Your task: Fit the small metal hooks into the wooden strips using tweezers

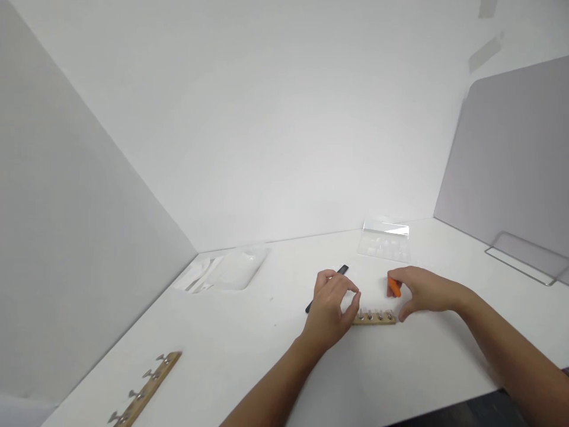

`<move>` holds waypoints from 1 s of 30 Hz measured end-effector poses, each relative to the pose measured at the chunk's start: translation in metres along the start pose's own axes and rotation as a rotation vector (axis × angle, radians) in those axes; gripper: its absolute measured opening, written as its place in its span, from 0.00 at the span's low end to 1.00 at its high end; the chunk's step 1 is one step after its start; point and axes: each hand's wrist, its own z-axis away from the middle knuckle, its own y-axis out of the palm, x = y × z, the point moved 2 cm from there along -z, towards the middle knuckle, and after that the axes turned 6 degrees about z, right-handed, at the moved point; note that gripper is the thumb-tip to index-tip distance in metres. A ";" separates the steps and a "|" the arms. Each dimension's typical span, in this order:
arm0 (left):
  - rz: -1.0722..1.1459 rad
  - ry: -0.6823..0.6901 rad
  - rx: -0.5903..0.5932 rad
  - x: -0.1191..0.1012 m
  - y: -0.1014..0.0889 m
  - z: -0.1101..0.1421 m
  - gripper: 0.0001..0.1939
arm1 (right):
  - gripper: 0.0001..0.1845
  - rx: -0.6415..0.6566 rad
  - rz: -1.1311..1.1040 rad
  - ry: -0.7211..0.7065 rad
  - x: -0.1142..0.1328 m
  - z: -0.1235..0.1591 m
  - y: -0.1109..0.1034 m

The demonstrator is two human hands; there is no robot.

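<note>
My left hand (331,305) is closed, with thumb and index finger brought together in a pinch at the left end of a short wooden strip (376,322). Whatever sits between those fingertips is too small to make out. Several small metal pieces stand in a row along that strip. A small orange piece (394,287) is held in the curled fingers of my right hand (422,289); the thumb stays apart, by the strip's right end. Under my left hand lies a slim black tool (342,270), partly covered.
At lower left is a wooden rail with metal hooks (149,388). A clear plastic bag (235,270) lies by the left wall, and a clear compartment case (384,243) stands open at the back. A metal wire stand (518,265) is at right. Something dark (471,412) borders the front edge.
</note>
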 end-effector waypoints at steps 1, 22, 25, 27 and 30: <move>-0.009 0.005 -0.007 0.001 0.000 0.000 0.04 | 0.21 -0.033 0.005 0.028 -0.002 0.004 0.000; 0.029 0.018 0.105 0.003 0.009 0.004 0.01 | 0.15 -0.322 -0.285 0.080 -0.014 0.014 0.061; 0.020 0.033 0.158 -0.001 0.012 0.006 0.03 | 0.15 -0.325 -0.332 0.082 -0.013 0.014 0.063; 0.000 0.044 0.205 -0.004 0.013 0.007 0.07 | 0.15 -0.304 -0.399 0.068 -0.012 0.013 0.065; -0.026 0.056 0.311 -0.010 0.015 0.009 0.13 | 0.15 -0.268 -0.506 0.042 -0.011 0.012 0.068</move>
